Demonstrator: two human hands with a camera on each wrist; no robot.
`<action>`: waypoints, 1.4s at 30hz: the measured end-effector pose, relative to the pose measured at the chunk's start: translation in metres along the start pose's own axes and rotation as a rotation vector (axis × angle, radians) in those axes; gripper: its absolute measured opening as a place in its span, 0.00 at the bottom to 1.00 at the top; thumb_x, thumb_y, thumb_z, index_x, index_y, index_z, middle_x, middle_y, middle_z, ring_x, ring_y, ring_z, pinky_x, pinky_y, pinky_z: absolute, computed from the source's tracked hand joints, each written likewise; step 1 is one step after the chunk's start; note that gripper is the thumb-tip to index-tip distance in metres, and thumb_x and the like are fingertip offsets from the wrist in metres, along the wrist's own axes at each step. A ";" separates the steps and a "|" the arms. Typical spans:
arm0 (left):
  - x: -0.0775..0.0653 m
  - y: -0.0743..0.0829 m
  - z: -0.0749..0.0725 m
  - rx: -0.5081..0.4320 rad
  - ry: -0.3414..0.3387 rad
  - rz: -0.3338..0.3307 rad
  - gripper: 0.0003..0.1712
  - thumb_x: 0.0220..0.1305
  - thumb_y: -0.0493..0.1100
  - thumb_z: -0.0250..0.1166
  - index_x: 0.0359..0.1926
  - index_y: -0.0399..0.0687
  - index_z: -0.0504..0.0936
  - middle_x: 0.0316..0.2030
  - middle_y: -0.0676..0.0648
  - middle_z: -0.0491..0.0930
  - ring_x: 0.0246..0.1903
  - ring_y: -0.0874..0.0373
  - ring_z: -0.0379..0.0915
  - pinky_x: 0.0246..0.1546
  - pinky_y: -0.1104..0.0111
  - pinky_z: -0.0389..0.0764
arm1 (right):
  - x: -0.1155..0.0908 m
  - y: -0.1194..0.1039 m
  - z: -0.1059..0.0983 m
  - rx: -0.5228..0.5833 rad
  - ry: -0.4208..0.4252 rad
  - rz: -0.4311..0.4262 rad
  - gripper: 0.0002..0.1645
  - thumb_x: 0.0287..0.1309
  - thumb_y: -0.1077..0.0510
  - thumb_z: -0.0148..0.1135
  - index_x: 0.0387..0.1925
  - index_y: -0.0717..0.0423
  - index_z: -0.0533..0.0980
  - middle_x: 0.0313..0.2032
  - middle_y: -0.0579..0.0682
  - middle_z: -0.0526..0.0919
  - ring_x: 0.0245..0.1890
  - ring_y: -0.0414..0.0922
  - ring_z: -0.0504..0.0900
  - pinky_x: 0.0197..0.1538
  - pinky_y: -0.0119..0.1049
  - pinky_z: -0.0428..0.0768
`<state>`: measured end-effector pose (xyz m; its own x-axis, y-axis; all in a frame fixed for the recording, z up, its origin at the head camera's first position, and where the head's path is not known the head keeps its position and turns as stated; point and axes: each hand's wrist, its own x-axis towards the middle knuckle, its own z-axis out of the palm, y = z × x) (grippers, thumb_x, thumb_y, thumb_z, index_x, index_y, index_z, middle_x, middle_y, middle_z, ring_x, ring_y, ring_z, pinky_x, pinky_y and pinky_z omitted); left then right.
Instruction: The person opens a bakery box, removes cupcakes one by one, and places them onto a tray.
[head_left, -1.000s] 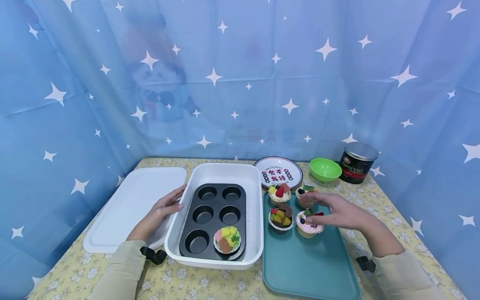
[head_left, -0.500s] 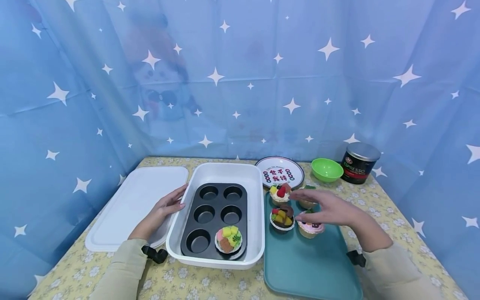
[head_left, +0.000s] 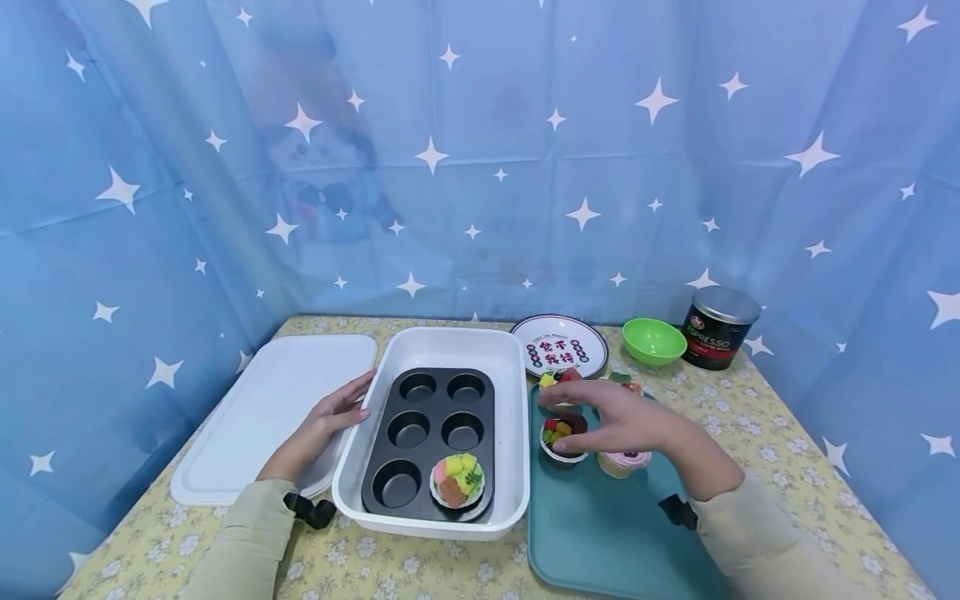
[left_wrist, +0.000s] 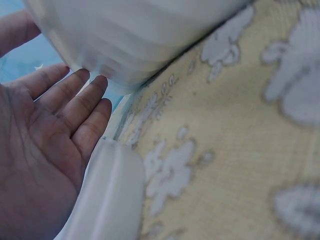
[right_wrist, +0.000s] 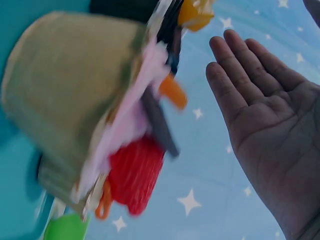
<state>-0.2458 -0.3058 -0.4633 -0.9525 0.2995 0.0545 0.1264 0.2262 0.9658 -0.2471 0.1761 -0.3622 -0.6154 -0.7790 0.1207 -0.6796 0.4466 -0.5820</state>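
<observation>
My left hand (head_left: 318, 429) lies at the left wall of a white rectangular bin (head_left: 513, 467), fingers fairly straight and fingertips at its side. Inside the bin is a dark muffin pan (head_left: 437, 408); a cupcake with colourful toppings (head_left: 456, 482) occupies its front right cup. My right hand (head_left: 630, 418) hovers with spread fingers and thumb above a chocolate cupcake with fruit (head_left: 564, 429) on the teal tray (head_left: 600, 533), holding nothing. Beside that one stands a pink-frosted cupcake (head_left: 622, 464), large in the right wrist view. Two more cupcakes behind are partly hidden by the hand.
Left of the bin lies a white lid (head_left: 262, 408). Along the back are a printed plate (head_left: 558, 329), a green bowl (head_left: 654, 342) and a dark espresso can (head_left: 720, 329). A flowered cloth (head_left: 360, 567) covers the table; a blue starry curtain (head_left: 465, 200) hangs behind.
My right hand has moved left, from over the right-hand cupcakes to over the chocolate cupcake. The left hand has stayed at the bin's wall.
</observation>
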 end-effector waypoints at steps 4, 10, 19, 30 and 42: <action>-0.001 0.001 0.000 0.000 0.004 -0.006 0.39 0.72 0.51 0.59 0.79 0.67 0.55 0.77 0.53 0.56 0.73 0.44 0.56 0.68 0.42 0.59 | 0.010 -0.005 0.007 0.034 -0.027 -0.022 0.39 0.60 0.36 0.68 0.67 0.49 0.73 0.63 0.42 0.77 0.63 0.46 0.76 0.61 0.53 0.75; -0.001 0.004 0.001 -0.002 0.005 -0.012 0.39 0.72 0.51 0.59 0.79 0.66 0.55 0.77 0.53 0.56 0.73 0.44 0.56 0.67 0.42 0.60 | 0.024 -0.013 0.017 0.046 -0.086 -0.019 0.38 0.59 0.35 0.68 0.67 0.44 0.72 0.64 0.39 0.75 0.65 0.42 0.73 0.63 0.51 0.75; -0.001 0.003 0.001 -0.006 -0.006 -0.004 0.39 0.73 0.50 0.59 0.79 0.65 0.54 0.77 0.52 0.56 0.73 0.43 0.56 0.66 0.44 0.64 | 0.046 -0.026 0.036 0.045 -0.183 -0.100 0.37 0.62 0.36 0.66 0.68 0.45 0.71 0.64 0.43 0.76 0.65 0.40 0.73 0.65 0.51 0.72; 0.000 0.005 0.003 -0.013 -0.008 -0.006 0.39 0.73 0.49 0.59 0.80 0.63 0.54 0.77 0.51 0.56 0.73 0.43 0.56 0.66 0.43 0.63 | 0.064 -0.034 0.066 0.068 -0.252 -0.149 0.45 0.62 0.35 0.66 0.74 0.46 0.63 0.68 0.44 0.71 0.68 0.40 0.69 0.68 0.45 0.69; 0.000 0.005 0.002 0.020 0.006 0.003 0.40 0.72 0.49 0.59 0.80 0.62 0.54 0.76 0.51 0.57 0.73 0.46 0.57 0.66 0.52 0.64 | 0.066 -0.040 0.087 -0.049 -0.231 -0.187 0.45 0.61 0.33 0.65 0.71 0.49 0.67 0.69 0.44 0.70 0.66 0.39 0.71 0.64 0.38 0.72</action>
<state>-0.2446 -0.3032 -0.4590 -0.9536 0.2952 0.0593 0.1350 0.2434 0.9605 -0.2260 0.0681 -0.4004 -0.3740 -0.9269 0.0329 -0.7946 0.3019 -0.5267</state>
